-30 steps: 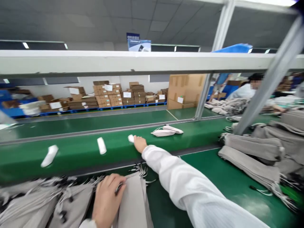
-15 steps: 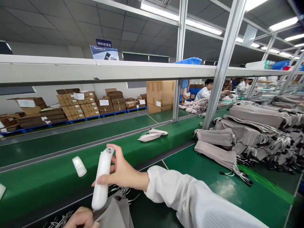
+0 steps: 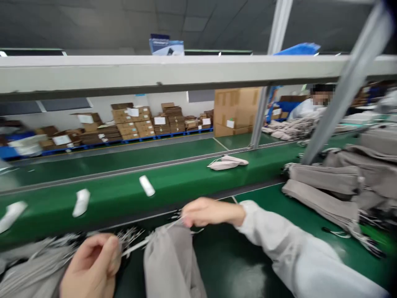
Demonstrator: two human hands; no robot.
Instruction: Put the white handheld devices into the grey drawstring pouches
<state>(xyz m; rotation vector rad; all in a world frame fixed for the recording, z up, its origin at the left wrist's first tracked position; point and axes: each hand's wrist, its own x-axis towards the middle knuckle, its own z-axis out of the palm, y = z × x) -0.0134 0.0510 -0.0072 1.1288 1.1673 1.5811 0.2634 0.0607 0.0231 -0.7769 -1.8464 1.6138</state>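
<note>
My right hand [image 3: 206,213] pinches the drawstring cords at the mouth of a grey cloth drawstring pouch [image 3: 172,265], which hangs below it. A thin cord runs left from there to my left hand [image 3: 91,265], whose fingers pinch it. More grey pouches with tangled cords lie in a pile [image 3: 31,265] under my left hand. Three white oblong items [image 3: 147,186] lie on the green conveyor belt [image 3: 173,174] beyond my hands. A pair of pale beige pouches [image 3: 228,163] rests farther along the belt.
Stacked grey pouches [image 3: 322,186] lie on the green bench at right. A white shelf rail [image 3: 155,72] and metal uprights [image 3: 350,82] cross above the belt. A co-worker [image 3: 307,108] in white stands beyond them. Cardboard cartons [image 3: 133,122] sit on blue pallets at the back.
My right hand no longer holds the white oblong item and now pinches the pouch's cords. My left hand has moved left and up, pulling a cord. The view has tilted.
</note>
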